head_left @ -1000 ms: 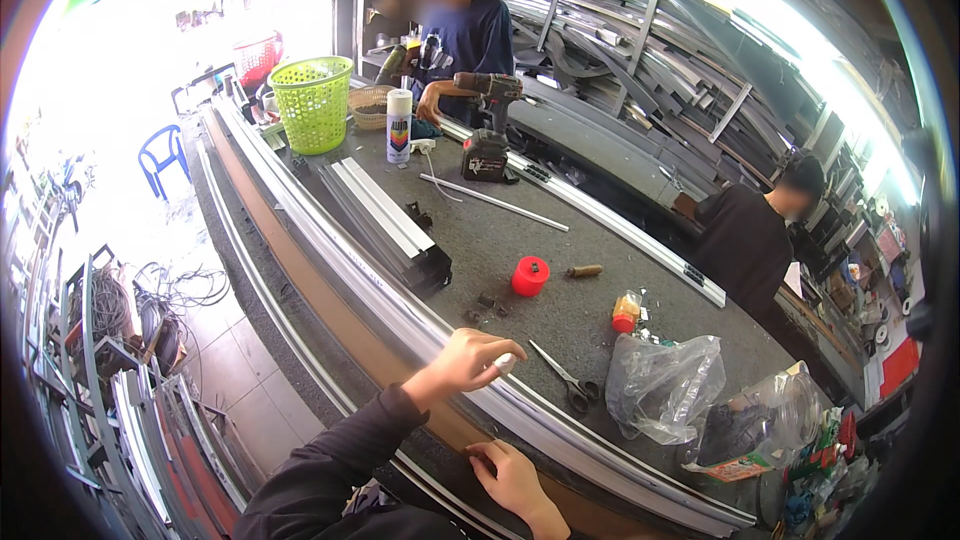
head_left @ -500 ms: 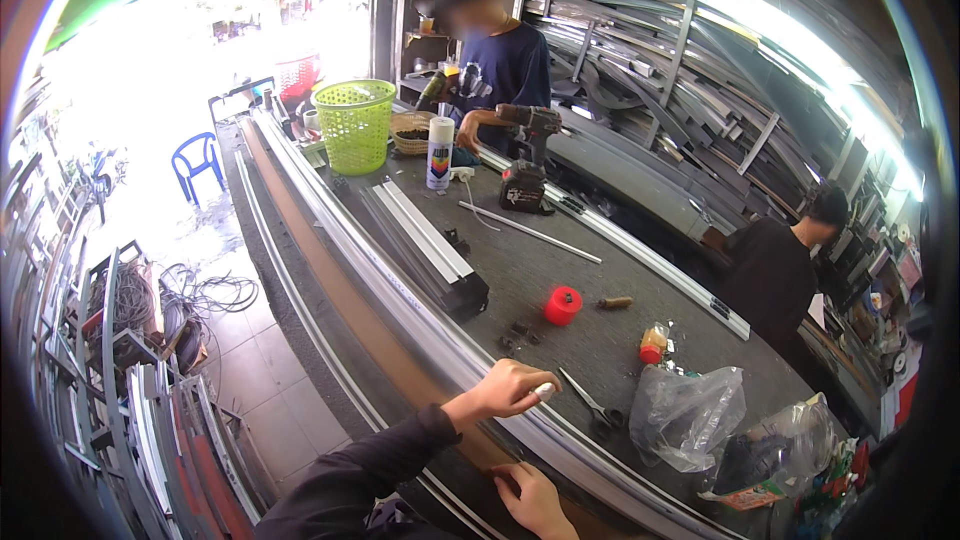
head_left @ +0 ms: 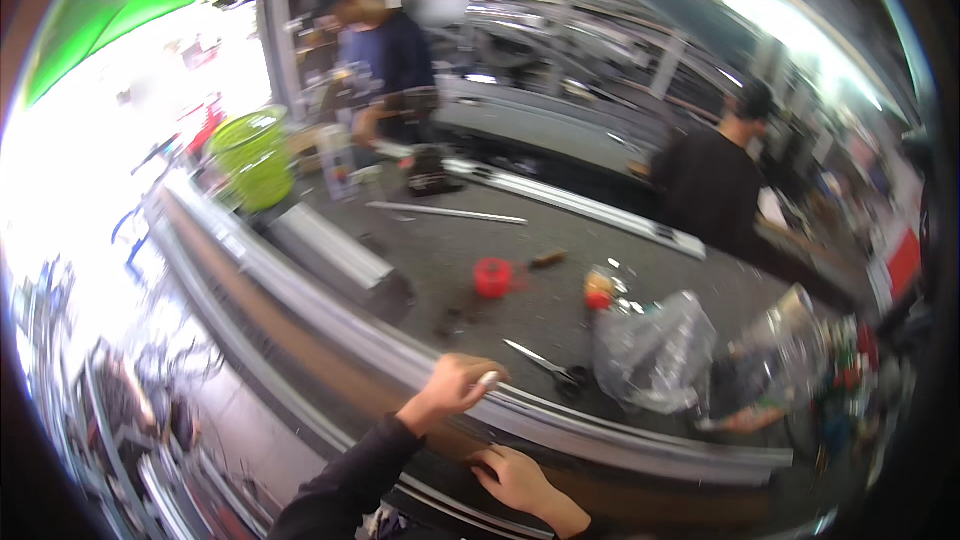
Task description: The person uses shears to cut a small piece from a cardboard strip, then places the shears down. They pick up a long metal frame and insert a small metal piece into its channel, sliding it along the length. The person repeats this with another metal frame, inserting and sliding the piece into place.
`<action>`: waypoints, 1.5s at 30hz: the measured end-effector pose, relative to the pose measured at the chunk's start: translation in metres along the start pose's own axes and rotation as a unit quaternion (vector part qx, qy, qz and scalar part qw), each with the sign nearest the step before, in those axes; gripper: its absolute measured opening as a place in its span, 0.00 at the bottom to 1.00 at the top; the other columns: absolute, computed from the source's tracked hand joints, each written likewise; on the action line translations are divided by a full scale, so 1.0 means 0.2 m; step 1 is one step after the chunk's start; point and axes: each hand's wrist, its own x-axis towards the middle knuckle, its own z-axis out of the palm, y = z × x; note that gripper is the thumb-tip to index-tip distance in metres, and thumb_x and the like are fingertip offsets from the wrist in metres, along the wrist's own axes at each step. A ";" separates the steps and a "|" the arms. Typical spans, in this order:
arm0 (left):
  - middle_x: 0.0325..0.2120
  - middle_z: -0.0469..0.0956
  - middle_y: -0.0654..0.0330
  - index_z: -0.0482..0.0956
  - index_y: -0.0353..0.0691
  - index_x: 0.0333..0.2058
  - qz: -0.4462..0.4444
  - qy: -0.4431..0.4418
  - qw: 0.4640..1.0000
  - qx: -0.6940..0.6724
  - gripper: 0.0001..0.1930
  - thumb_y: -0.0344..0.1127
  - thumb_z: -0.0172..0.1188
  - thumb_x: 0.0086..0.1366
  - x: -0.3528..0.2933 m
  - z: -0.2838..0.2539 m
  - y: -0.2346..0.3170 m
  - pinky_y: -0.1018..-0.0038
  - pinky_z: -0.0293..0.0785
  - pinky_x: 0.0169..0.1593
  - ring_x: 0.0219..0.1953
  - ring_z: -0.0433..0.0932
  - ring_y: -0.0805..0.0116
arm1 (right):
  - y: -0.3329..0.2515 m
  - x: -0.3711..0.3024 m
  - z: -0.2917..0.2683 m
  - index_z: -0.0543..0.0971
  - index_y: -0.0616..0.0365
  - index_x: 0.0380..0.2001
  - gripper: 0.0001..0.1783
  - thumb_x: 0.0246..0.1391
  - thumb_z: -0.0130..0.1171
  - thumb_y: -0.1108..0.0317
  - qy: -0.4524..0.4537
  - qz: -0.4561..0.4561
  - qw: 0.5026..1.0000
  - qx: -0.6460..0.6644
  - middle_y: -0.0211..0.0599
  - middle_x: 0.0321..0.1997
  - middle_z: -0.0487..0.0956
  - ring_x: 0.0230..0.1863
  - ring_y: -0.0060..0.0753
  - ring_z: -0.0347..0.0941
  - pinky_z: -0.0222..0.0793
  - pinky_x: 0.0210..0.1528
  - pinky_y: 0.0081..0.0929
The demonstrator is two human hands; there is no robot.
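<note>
My left hand (head_left: 452, 389) is closed above the long silver metal profiles (head_left: 400, 345) lying along the near side of the worktable. A small white thing (head_left: 489, 380) shows at its fingertips; I cannot make out what it is. Nearer to me, my right hand (head_left: 518, 478) rests with its fingers laid loosely on a long brown strip (head_left: 330, 358) and its thumb apart. Nothing shows in it. Just beyond my left hand lie scissors (head_left: 545, 365) with black handles.
Beyond are a red round container (head_left: 492, 278), a red-capped jar (head_left: 599, 288), a clear plastic bag (head_left: 655, 355) and a thin white rod (head_left: 445, 212). A green basket (head_left: 250, 162) stands at the far left. Two people work across the table, one in navy (head_left: 390, 55), one in black (head_left: 708, 175).
The view has swung to the right and blurred, so the table things sit further left. Both my hands keep nearly the same places at the profiles and the brown strip.
</note>
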 end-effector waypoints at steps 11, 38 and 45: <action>0.17 0.79 0.57 0.84 0.35 0.27 -0.021 0.033 0.999 -0.013 0.30 0.51 0.41 0.77 0.04 0.03 0.05 0.70 0.70 0.25 0.18 0.78 0.64 | 0.04 -0.01 0.04 0.79 0.56 0.43 0.09 0.64 0.58 0.64 -0.015 0.018 0.998 0.062 0.43 0.43 0.80 0.46 0.52 0.78 0.74 0.49 0.45; 0.26 0.82 0.54 0.85 0.40 0.31 -0.011 0.020 1.000 0.020 0.14 0.36 0.51 0.70 0.00 -0.03 0.03 0.61 0.77 0.33 0.26 0.81 0.52 | 0.00 0.00 -0.01 0.82 0.56 0.42 0.10 0.61 0.60 0.64 -0.021 0.030 0.999 0.034 0.44 0.41 0.81 0.44 0.52 0.79 0.75 0.47 0.43; 0.26 0.81 0.57 0.83 0.43 0.32 0.010 0.035 0.999 0.017 0.11 0.38 0.53 0.67 0.00 -0.05 0.02 0.62 0.76 0.32 0.27 0.81 0.53 | -0.01 0.01 -0.02 0.82 0.56 0.42 0.10 0.61 0.61 0.65 -0.021 0.027 0.999 0.021 0.41 0.38 0.81 0.42 0.49 0.80 0.76 0.45 0.41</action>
